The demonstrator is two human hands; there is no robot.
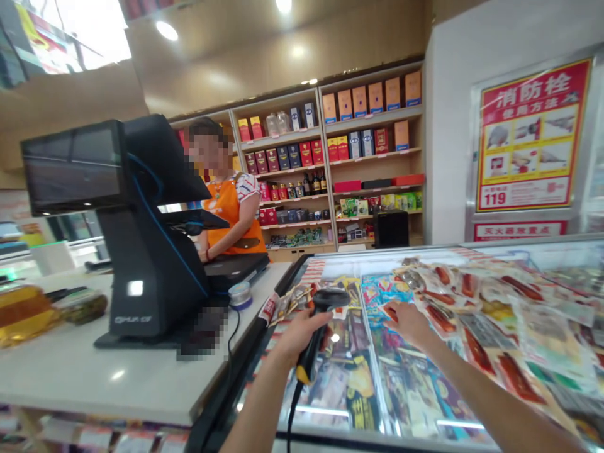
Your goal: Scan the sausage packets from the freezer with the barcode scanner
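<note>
My left hand (298, 332) is closed round the grip of a black barcode scanner (321, 314), whose head points up and away and whose cable hangs down toward me. My right hand (409, 322) rests on the glass lid of a chest freezer (358, 434), its fingers curled over a small red-and-white packet (389, 311). Clear packs of red sausage (446, 318) lie spread on the lid just right of that hand. A strip of small snack packets (283, 305) lies by the scanner head.
A black checkout terminal (141, 251) stands on the white counter (94, 377) at left, with a yellow oil bottle (23, 314) beside it. A person in an orange apron (226, 214) stands behind the terminal. Shelves of boxed goods (330, 151) fill the back wall.
</note>
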